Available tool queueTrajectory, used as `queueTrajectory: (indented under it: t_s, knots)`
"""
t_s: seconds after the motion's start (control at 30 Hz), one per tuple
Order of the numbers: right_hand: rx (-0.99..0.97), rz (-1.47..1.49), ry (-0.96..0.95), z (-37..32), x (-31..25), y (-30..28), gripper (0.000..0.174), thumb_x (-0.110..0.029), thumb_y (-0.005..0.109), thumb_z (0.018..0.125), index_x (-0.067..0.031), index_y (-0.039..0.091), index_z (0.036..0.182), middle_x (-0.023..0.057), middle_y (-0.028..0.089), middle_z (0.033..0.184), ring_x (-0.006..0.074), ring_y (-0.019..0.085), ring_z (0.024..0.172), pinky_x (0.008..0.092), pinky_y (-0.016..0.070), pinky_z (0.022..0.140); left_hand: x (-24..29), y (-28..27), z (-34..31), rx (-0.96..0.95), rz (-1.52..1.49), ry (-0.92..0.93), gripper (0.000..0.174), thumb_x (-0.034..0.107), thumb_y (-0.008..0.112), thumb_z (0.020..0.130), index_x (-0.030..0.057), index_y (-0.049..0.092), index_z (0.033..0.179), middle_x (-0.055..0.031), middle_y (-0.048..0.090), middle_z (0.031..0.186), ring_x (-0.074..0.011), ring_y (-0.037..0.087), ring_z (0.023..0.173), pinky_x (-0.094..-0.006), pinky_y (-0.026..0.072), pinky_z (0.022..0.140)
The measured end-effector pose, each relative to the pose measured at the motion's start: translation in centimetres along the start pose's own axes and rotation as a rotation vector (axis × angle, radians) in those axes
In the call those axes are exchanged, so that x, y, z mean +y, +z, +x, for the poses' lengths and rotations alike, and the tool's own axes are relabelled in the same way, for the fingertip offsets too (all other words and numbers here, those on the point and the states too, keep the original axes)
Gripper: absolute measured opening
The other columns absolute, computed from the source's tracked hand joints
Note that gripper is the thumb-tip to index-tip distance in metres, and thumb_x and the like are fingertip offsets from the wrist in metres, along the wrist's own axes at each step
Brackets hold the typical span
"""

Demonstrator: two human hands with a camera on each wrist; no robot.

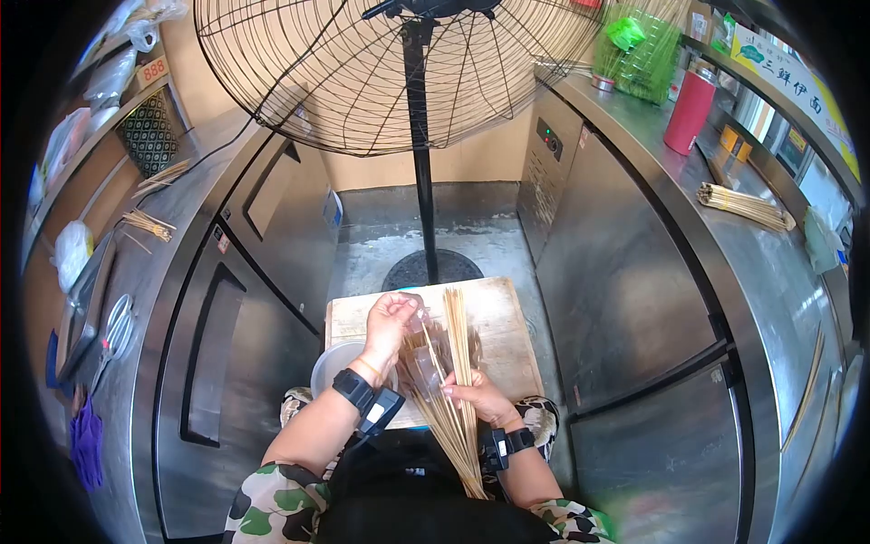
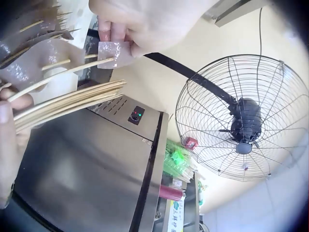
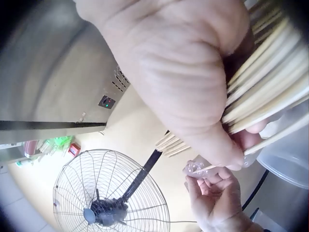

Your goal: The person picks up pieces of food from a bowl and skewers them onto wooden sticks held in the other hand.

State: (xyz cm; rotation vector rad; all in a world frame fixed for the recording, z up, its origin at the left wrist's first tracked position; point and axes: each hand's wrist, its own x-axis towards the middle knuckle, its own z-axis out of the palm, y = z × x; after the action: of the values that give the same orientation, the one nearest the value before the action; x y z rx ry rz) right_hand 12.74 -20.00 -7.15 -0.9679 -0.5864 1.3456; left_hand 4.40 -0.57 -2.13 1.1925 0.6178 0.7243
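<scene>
My left hand [image 1: 388,328] pinches a small translucent, shiny pinkish slice [image 2: 112,51] between thumb and fingers. One thin bamboo skewer [image 2: 60,76] reaches up to that slice, its tip overlapping it in the left wrist view. My right hand [image 1: 482,397] pinches this skewer near thumb and forefinger and also grips a thick bundle of bare bamboo skewers [image 2: 72,102]. Under the hands, several skewered slices [image 2: 46,58] lie heaped on a wooden board [image 1: 512,340]. A pale plastic tub [image 1: 333,364] stands left of the heap, partly hidden by my left forearm.
Steel counters stand on both sides. A black stand fan [image 1: 421,181] rises behind the board. On the right counter [image 1: 652,150] are a red bottle [image 1: 691,111] and a skewer bundle [image 1: 745,207]. Loose skewers [image 1: 149,223] and a whisk [image 1: 118,328] lie on the left counter.
</scene>
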Motion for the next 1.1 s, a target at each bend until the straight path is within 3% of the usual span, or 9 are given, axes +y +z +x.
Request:
queueTrajectory:
  t_s: [0.13, 0.23, 0.53, 0.63, 0.73, 0.97, 1.1]
  knots:
    - [-0.008, -0.01, -0.003, 0.0, -0.2, 0.2, 0.007, -0.008, 0.066, 0.08, -0.0053, 0.062, 0.085, -0.0019, 0.058, 0.072, 0.0042, 0.05, 0.058, 0.0186, 0.0415, 0.053, 2.2, 1.3, -1.2, 0.025, -0.004, 0.061, 0.017, 0.001, 0.056, 0.086, 0.0046, 0.056, 0.103, -0.0089, 0.065, 0.089, -0.0135, 0.063, 0.081, -0.0238, 0.0514, 0.065]
    - [-0.001, -0.01, -0.01, 0.1, 0.0, 0.1, 0.007, -0.008, 0.066, 0.08, -0.0056, 0.061, 0.084, -0.0018, 0.058, 0.072, 0.0043, 0.05, 0.057, 0.0182, 0.0413, 0.053, 1.8, 1.2, -1.0, -0.051, 0.032, 0.028, 0.022, 0.004, 0.057, 0.086, 0.0034, 0.056, 0.108, -0.0112, 0.065, 0.096, -0.015, 0.063, 0.086, -0.0256, 0.0518, 0.069]
    - [0.006, 0.037, -0.034, -0.2, -0.1, 0.0, 0.009, -0.008, 0.067, 0.078, -0.0054, 0.061, 0.084, -0.0008, 0.059, 0.072, 0.0045, 0.051, 0.058, 0.0176, 0.0414, 0.053, 2.8, 1.0, -3.2, -0.233, -0.038, -0.346, 0.023, 0.013, 0.059, 0.087, 0.0068, 0.057, 0.109, -0.0081, 0.064, 0.103, -0.0157, 0.062, 0.092, -0.0257, 0.0486, 0.078]
    - [-0.015, 0.032, -0.04, -0.2, -0.3, 0.1, 0.009, -0.008, 0.066, 0.078, -0.0049, 0.06, 0.084, -0.0004, 0.059, 0.072, 0.0047, 0.051, 0.058, 0.018, 0.0417, 0.054, 3.5, 1.2, -2.9, -0.146, -0.147, -0.363, 0.02, 0.01, 0.056, 0.088, 0.0066, 0.057, 0.108, -0.0105, 0.063, 0.106, -0.0179, 0.062, 0.094, -0.0281, 0.0502, 0.08]
    - [-0.027, 0.024, -0.033, -0.3, -0.7, 0.4, 0.009, -0.008, 0.066, 0.078, -0.0047, 0.06, 0.084, -0.0003, 0.059, 0.073, 0.0048, 0.051, 0.059, 0.0182, 0.0417, 0.054, 2.9, 1.3, -1.6, -0.095, -0.366, -0.255, 0.019, 0.006, 0.053, 0.089, 0.0057, 0.056, 0.108, -0.0126, 0.061, 0.107, -0.02, 0.062, 0.095, -0.0309, 0.0518, 0.081]
    - [-0.009, 0.02, -0.047, -0.5, -0.5, 0.3, 0.008, -0.009, 0.066, 0.079, -0.0055, 0.06, 0.084, -0.001, 0.058, 0.072, 0.0041, 0.05, 0.059, 0.0182, 0.0411, 0.054, 2.7, 1.4, -0.8, -0.146, -0.323, -0.191, 0.023, 0.0, 0.049, 0.089, 0.0016, 0.053, 0.111, -0.0122, 0.062, 0.102, -0.0211, 0.062, 0.093, -0.0304, 0.0518, 0.081]
    - [0.002, 0.021, -0.045, -0.3, -0.3, 0.3, 0.008, -0.009, 0.066, 0.079, -0.006, 0.06, 0.084, -0.0014, 0.058, 0.071, 0.0038, 0.05, 0.058, 0.0175, 0.0408, 0.053, 2.4, 2.0, -1.8, -0.073, -0.17, -0.064, 0.023, 0.001, 0.052, 0.088, 0.0023, 0.055, 0.111, -0.0102, 0.064, 0.1, -0.0171, 0.062, 0.091, -0.0282, 0.0515, 0.079]
